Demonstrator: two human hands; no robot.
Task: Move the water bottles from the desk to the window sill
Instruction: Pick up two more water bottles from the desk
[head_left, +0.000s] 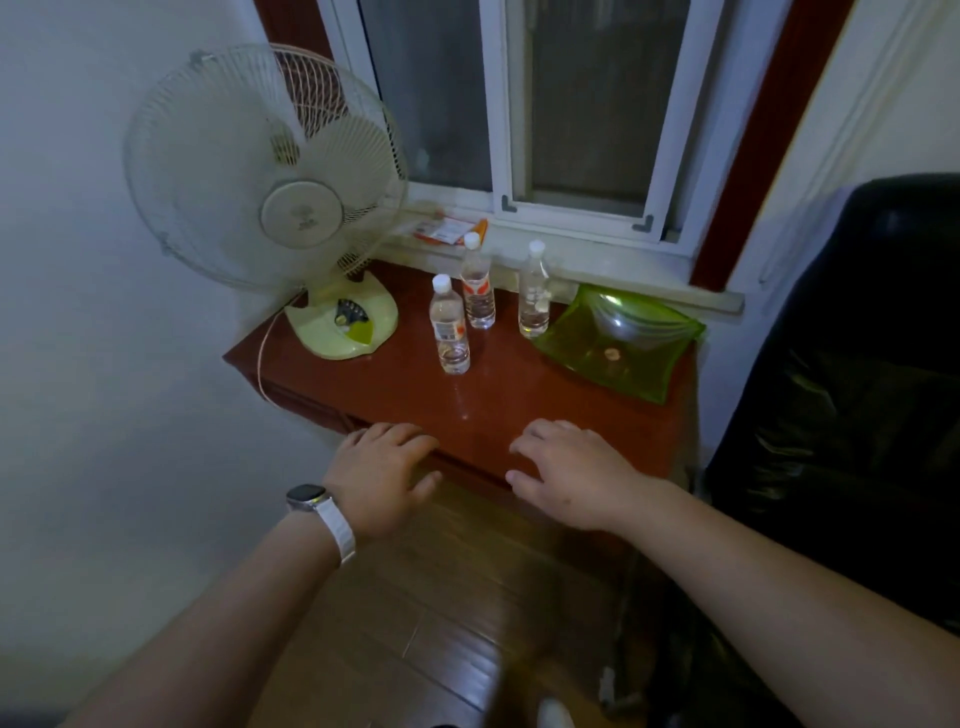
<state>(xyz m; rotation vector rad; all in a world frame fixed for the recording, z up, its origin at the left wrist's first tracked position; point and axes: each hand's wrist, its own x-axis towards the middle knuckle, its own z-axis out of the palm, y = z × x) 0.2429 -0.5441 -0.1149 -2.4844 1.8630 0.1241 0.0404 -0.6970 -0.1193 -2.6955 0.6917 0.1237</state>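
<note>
Three clear water bottles with white caps stand upright on the red-brown desk (509, 395). The nearest bottle (449, 327) is front left, a second bottle (478, 283) stands behind it, and a third bottle (534, 291) stands to the right by the sill. The pale window sill (613, 270) runs behind them below the window. My left hand (384, 470), with a watch on the wrist, rests on the desk's front edge with relaxed fingers. My right hand (566, 473) hovers over the same edge, fingers spread, holding nothing.
A white table fan (270, 197) fills the desk's left side, its cord hanging over the edge. A green glass dish (623, 343) sits at the right. Orange and white packets (449, 228) lie on the sill's left part. A black chair (852, 395) stands at the right.
</note>
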